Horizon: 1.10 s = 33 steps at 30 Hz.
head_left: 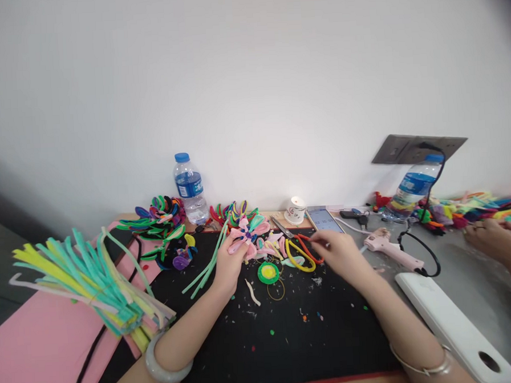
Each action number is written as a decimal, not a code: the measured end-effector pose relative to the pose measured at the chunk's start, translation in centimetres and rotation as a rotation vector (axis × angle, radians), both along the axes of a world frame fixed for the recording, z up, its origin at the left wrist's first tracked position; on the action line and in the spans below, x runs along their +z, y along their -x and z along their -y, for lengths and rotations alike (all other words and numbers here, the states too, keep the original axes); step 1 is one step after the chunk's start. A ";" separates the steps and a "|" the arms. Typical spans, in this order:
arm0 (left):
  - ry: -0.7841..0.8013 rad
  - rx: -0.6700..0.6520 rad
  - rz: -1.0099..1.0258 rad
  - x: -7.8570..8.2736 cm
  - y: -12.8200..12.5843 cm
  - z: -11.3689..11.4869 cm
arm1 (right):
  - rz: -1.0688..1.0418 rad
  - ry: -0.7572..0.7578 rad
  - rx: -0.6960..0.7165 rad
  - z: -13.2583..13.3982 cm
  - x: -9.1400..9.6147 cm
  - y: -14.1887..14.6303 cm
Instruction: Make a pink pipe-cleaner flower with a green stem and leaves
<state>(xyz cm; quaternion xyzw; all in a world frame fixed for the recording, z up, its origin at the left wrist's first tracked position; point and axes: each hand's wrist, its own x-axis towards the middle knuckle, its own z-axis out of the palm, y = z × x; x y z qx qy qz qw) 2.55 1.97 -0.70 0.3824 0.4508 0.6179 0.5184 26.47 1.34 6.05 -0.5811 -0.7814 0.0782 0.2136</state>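
My left hand [228,262] is closed round a pink pipe-cleaner flower [249,233] with green stems [206,269], holding it just above the black mat [263,334]. My right hand [336,252] reaches toward the scissors [300,244] with red and yellow handles; its fingers are blurred and touch or nearly touch the red handle. A green and yellow felt disc [268,272] lies between my hands. Pink loop petals [272,245] sit beside the flower.
A pink glue gun [389,248] with black cord lies right of my right hand. A phone [324,219], a small cup [295,210] and two water bottles [190,188] stand at the back. Pipe-cleaner bundles [89,280] lie at left. Another person's hands [498,239] work at right.
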 end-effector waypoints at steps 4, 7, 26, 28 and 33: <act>-0.002 0.029 0.033 0.2 0.1 0.0 | -0.019 -0.026 0.191 -1.8 -2.8 4.2; -0.007 0.027 0.041 0.3 0.0 0.0 | -0.029 -0.073 0.118 -2.8 -4.7 5.4; 0.009 -0.071 -0.018 0.1 -0.5 0.2 | -0.642 -0.310 0.137 0.2 -3.1 5.0; 0.004 -0.057 -0.068 0.0 -0.5 0.2 | -0.556 -0.405 0.175 0.8 -3.2 5.4; -0.016 -0.072 -0.171 0.0 -0.3 0.1 | -0.462 -0.442 0.376 1.5 -3.9 6.2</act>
